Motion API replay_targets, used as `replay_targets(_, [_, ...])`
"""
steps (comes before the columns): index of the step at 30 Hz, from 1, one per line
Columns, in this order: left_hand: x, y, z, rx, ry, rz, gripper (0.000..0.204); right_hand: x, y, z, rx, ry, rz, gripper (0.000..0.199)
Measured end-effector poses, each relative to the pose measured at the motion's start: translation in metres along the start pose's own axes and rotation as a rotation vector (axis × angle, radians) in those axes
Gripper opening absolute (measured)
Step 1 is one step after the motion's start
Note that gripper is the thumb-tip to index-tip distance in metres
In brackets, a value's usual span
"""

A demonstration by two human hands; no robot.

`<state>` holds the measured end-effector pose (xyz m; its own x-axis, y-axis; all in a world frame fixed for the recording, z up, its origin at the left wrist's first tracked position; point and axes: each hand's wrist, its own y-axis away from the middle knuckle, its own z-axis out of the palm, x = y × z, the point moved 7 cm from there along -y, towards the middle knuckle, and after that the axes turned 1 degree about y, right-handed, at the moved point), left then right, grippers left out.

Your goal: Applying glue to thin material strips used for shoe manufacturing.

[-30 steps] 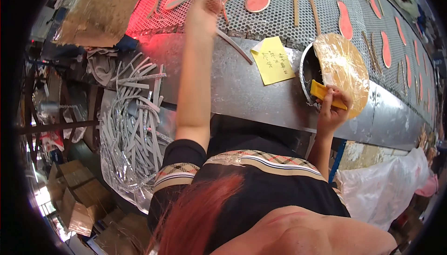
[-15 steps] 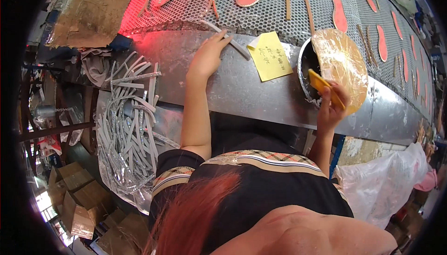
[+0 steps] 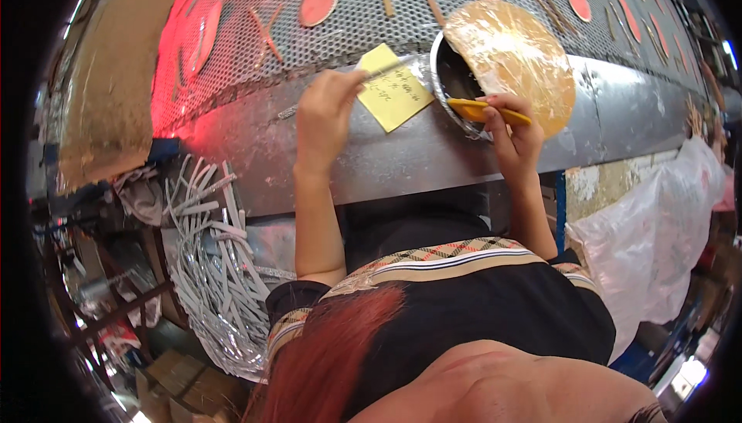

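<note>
as film (image 3: pixel 514 56) veils the pot (image 3: pixel 452 75), contents unclear

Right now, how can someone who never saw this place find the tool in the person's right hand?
Start at the grey metal ledge below the perforated belt, then find the round tin half covered by a crinkled yellowish film. The right hand holds a flat yellow-orange brush at the tin's rim; the sticks nearby are thin and brown.
</note>
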<state>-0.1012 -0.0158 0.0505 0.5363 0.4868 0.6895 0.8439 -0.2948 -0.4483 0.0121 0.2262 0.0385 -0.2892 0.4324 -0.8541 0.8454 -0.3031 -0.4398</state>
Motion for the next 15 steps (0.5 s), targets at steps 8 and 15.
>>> replay_targets(8, [0.048,0.019,0.039,-0.063,-0.155,0.417,0.025,0.002,0.000,-0.012,0.312,-0.310,0.044,0.014])
replay_targets(15, [0.050,0.019,0.040,-0.071,-0.251,0.416,0.023,-0.003,0.000,0.010,0.169,-0.066,-0.127,0.018])
